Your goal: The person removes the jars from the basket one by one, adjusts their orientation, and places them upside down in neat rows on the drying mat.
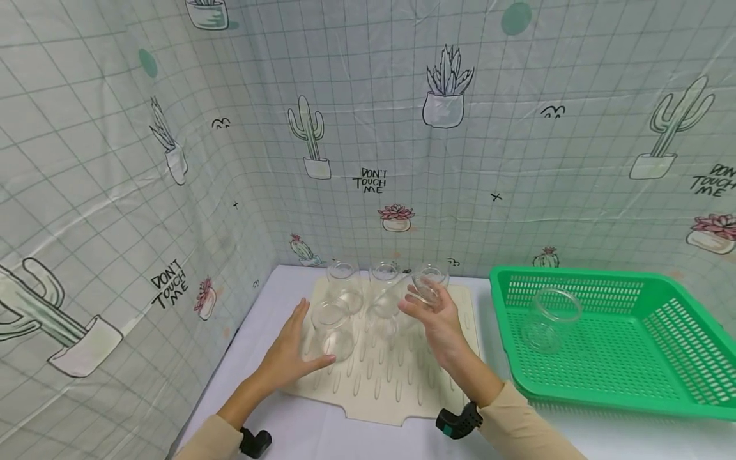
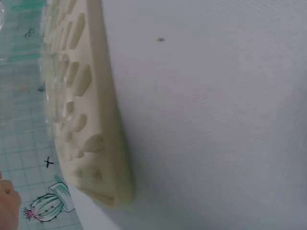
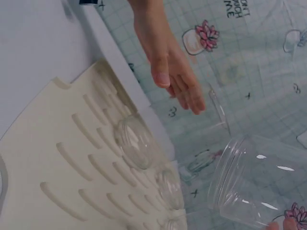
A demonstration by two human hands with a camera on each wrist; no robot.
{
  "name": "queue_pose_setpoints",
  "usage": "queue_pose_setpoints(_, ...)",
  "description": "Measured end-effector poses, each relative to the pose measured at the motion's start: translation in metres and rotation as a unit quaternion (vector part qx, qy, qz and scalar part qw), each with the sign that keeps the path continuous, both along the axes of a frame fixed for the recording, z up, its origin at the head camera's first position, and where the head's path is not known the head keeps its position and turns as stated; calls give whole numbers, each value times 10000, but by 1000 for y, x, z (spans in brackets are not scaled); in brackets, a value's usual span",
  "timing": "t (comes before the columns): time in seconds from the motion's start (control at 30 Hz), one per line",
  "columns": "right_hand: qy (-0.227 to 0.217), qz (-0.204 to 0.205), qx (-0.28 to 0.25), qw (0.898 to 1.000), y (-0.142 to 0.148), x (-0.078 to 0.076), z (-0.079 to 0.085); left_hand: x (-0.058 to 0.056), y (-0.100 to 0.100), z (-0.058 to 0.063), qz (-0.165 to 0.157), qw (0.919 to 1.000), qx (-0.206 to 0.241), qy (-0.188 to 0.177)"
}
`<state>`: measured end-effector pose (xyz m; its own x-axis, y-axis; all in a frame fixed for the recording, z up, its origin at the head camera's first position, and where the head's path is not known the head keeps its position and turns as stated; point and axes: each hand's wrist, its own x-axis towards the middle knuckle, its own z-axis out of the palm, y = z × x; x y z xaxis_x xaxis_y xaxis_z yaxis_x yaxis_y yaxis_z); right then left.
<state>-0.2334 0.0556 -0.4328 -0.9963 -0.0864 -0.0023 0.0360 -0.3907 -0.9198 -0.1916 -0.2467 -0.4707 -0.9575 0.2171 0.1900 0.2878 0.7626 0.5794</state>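
Note:
My right hand (image 1: 439, 319) holds a clear jar (image 1: 430, 276) over the back right of a beige ridged drying mat (image 1: 397, 383). In the right wrist view that clear jar (image 3: 264, 179) is tilted, with fingertips at its lower edge. My left hand (image 1: 293, 354) has its fingers extended and thumb spread beside a clear jar (image 1: 333, 335) at the mat's left; whether it touches the jar I cannot tell. The same left hand (image 3: 172, 67) looks bare of any object in the right wrist view. More clear jars (image 1: 343, 284) stand at the back of the mat.
A green plastic basket (image 1: 581, 390) sits right of the mat, with one clear jar (image 1: 553, 319) inside. A white cloth (image 2: 216, 120) covers the table. Patterned curtains (image 1: 345, 128) hang behind and at the left.

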Motion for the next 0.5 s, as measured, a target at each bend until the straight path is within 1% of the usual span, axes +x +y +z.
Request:
queue_pose_setpoints(0.2, 56, 60, 383, 9992, -6, 1, -7, 2, -4, -12, 30, 9994, -291, -203)
queue_pose_setpoints(0.37, 152, -2, 705, 9974, -12, 1, -13, 4, -4, -20, 14, 9982, -502, -329)
queue_pose_setpoints(0.5, 130, -57, 986, 9950, -16, 1, -16, 5, -3, -26, -73, 9951, -837, -522)
